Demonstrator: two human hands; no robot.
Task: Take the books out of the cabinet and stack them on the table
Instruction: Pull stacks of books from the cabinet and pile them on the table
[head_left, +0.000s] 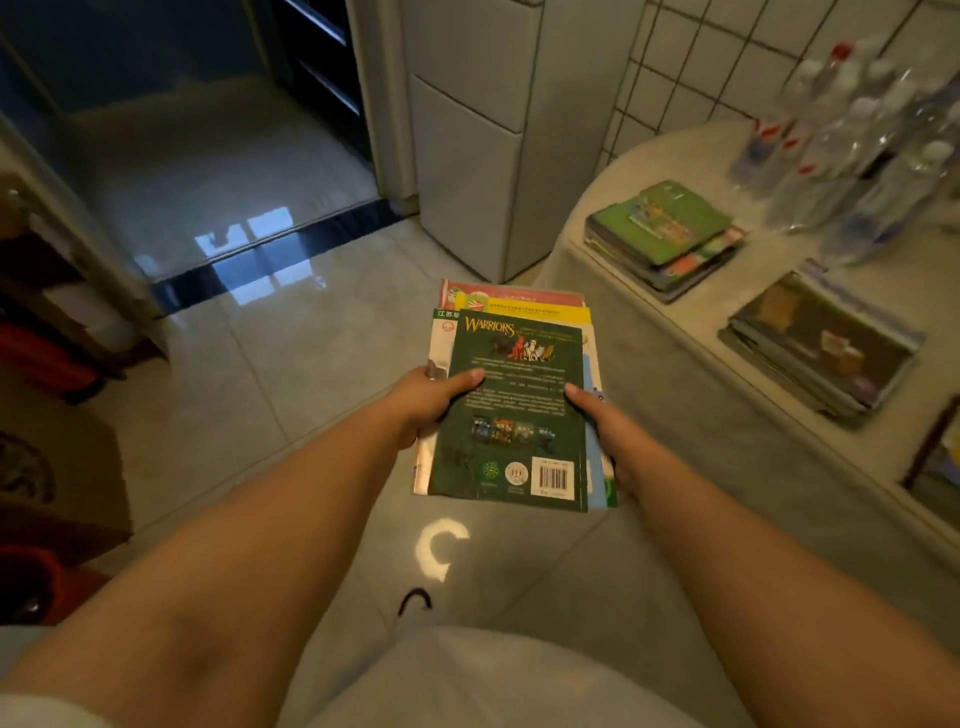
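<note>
1. A pile of books (511, 405) is held flat between two hands out in front of the body, above the floor (291, 374); the top one is a green book (514, 415) with "WARRIORS" printed near its far edge and a barcode at its near right corner.
2. The left hand (423, 402) grips the pile's left edge, thumb lying on the green cover and the fingers curled out of sight beneath.
3. The right hand (605, 426) holds the right edge the same way, thumb on top (the fingers below cannot be seen).
4. Under the green book, yellow, red and white covers stick out at the far and side edges, so the pile is uneven.
5. To the right stands a pale table (649, 322) with a rounded corner; the held pile is just left of its edge and not touching it.
6. On the table lie two stacks: a green-topped stack (665, 239) near the rounded end and a dark-topped stack (821, 348) nearer the person, set apart from each other.
7. Clear plastic bottles (852, 150) crowd the table behind the stacks, against a tiled wall (727, 57).
8. Bare tabletop shows between the two stacks and along the table's near edge.
9. Ahead, a white cabinet (467, 145) stands by a dark doorway (182, 130); the glossy floor between is open.
</note>
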